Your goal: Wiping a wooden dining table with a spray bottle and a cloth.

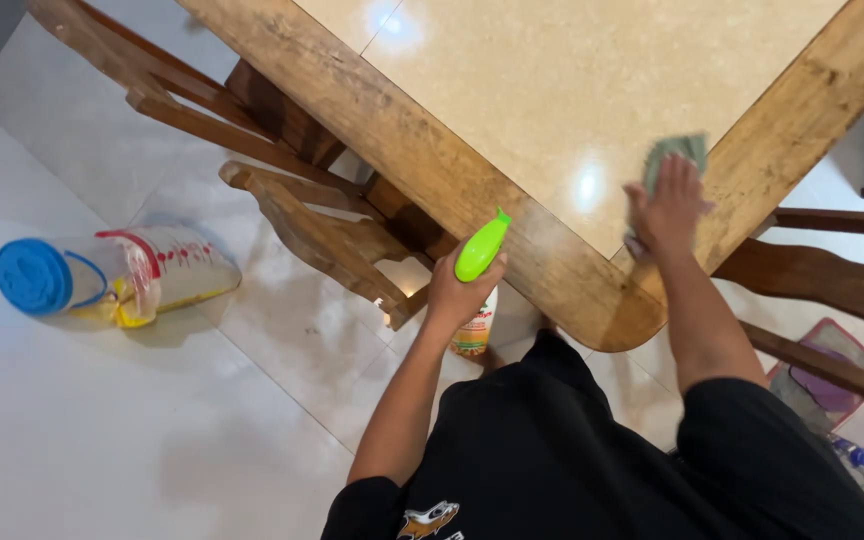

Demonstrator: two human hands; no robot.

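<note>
Evidently wiping is underway: the right hand (668, 208) presses a green cloth (680, 152) flat, fingers spread, near the surface's (512, 90) near corner; the left hand (460, 290), fingers wrapped, holds a spray bottle (478, 262) beside its wooden edge. Next likely needs fresh strokes.

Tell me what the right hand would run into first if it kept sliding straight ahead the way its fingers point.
The right hand lies on a green cloth on the table top. Straight ahead, it probably meets the table's raised wooden edge, though the exact heading is uncertain.
</note>
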